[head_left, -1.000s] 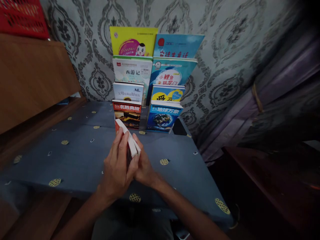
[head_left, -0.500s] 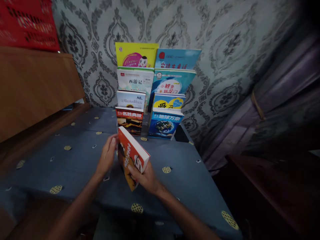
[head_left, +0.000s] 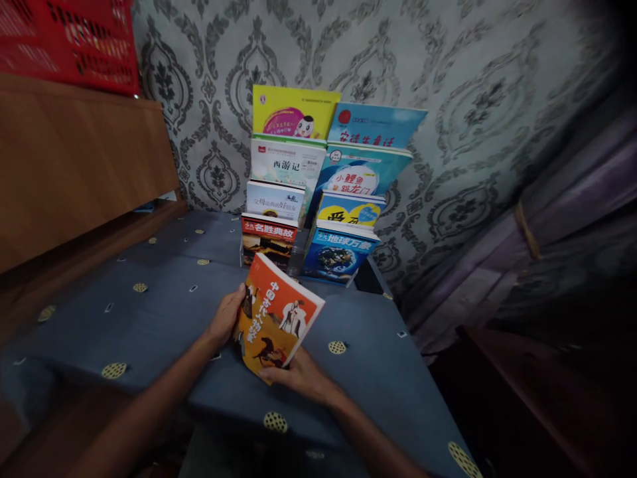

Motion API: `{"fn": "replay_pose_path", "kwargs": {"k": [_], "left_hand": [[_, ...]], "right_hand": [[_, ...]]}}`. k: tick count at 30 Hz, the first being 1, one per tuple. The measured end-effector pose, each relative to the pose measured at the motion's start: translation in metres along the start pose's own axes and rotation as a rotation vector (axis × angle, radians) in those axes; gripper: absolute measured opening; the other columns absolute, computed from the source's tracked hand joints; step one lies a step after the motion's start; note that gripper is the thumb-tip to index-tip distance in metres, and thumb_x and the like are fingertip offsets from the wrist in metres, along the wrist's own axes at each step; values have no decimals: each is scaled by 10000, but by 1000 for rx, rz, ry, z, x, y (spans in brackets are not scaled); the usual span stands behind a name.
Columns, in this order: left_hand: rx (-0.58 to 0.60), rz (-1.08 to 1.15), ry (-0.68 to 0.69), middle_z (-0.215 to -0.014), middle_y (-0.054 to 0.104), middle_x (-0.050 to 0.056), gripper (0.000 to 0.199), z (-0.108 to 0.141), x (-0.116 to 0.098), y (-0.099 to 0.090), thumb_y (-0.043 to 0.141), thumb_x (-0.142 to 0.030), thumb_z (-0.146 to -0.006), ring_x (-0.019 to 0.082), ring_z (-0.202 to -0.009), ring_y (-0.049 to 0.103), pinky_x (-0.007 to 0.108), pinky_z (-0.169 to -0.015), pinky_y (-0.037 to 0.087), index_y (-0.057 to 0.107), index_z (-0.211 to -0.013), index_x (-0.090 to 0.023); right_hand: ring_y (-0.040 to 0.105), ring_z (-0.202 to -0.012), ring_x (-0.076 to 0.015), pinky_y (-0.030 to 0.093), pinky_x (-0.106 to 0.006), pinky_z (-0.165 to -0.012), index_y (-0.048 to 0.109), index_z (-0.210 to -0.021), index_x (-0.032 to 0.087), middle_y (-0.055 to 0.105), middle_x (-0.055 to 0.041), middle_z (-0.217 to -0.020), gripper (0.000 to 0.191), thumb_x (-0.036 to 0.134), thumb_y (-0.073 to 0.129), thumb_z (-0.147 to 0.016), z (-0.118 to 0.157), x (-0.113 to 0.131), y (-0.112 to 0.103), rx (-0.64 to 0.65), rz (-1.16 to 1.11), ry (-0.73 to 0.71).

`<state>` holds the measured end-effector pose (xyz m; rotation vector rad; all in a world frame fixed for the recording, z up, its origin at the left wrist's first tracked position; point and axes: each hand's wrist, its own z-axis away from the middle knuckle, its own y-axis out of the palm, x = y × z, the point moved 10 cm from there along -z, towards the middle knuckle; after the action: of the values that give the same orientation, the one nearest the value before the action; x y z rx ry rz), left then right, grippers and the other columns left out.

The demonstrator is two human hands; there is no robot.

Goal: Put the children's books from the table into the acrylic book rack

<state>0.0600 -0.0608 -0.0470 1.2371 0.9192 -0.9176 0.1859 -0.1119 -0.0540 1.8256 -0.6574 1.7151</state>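
Observation:
An orange and yellow paperback book [head_left: 273, 318] with white Chinese lettering and painted figures is held tilted above the table, its front cover facing me. My right hand [head_left: 303, 378] grips its lower right corner, thumb on the cover and the other fingers behind. At the book's left edge, my left hand [head_left: 229, 318] closes on the spine side, its fingertips partly hidden by the book. Just beyond stands a tiered clear rack holding two columns of books, among them a red-topped book [head_left: 269, 240] and a blue book with a globe [head_left: 338, 255] in front.
A blue tablecloth [head_left: 164, 332] with pineapple prints covers the table. Behind the rack rises a patterned wall [head_left: 363, 53]. To the left, a red plastic basket [head_left: 94, 46] sits on a wooden cabinet [head_left: 84, 159]. A tied curtain [head_left: 478, 265] hangs at the right.
The book has turned so its cover faces me more fully. My left hand has come against its left edge. The whole view has shifted slightly, moving the rack rightward.

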Motion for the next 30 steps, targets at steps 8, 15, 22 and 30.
{"fn": "replay_pose_path", "kwargs": {"k": [8, 15, 22, 30], "left_hand": [[-32, -38, 53, -892, 796, 96, 731, 2, -3, -10, 592, -813, -715, 310, -916, 748, 407, -833, 590, 749, -958, -142], [-129, 17, 176, -998, 788, 102, 745, -1, -9, -23, 577, -820, -721, 294, -994, 732, 391, -872, 580, 733, -1012, -152], [-159, 53, 206, -976, 788, 66, 655, 3, -8, -34, 649, -777, -701, 259, -910, 740, 353, -828, 587, 723, -947, -175], [-260, 202, 194, -772, 747, -2, 503, 9, -6, -41, 794, -647, -633, 211, -767, 719, 301, -708, 589, 700, -843, -199]], "right_hand": [[627, -1199, -269, 479, -467, -1069, 610, -1276, 223, 686, -66, -1284, 680, 452, 855, -684, -11, -2, -14, 6, -64, 16], [696, -1008, -294, 558, -460, -919, 702, -1072, 182, 755, -81, -1089, 509, 541, 786, -720, -14, 10, -42, -204, 107, -19], [646, -1167, -304, 504, -464, -1021, 640, -1230, 198, 704, -88, -1256, 489, 455, 712, -820, -3, 12, -28, -184, 186, -80], [620, -1211, -283, 494, -441, -1041, 585, -1304, 197, 668, -92, -1317, 473, 381, 666, -876, 0, 9, -24, -142, 268, -90]]}}
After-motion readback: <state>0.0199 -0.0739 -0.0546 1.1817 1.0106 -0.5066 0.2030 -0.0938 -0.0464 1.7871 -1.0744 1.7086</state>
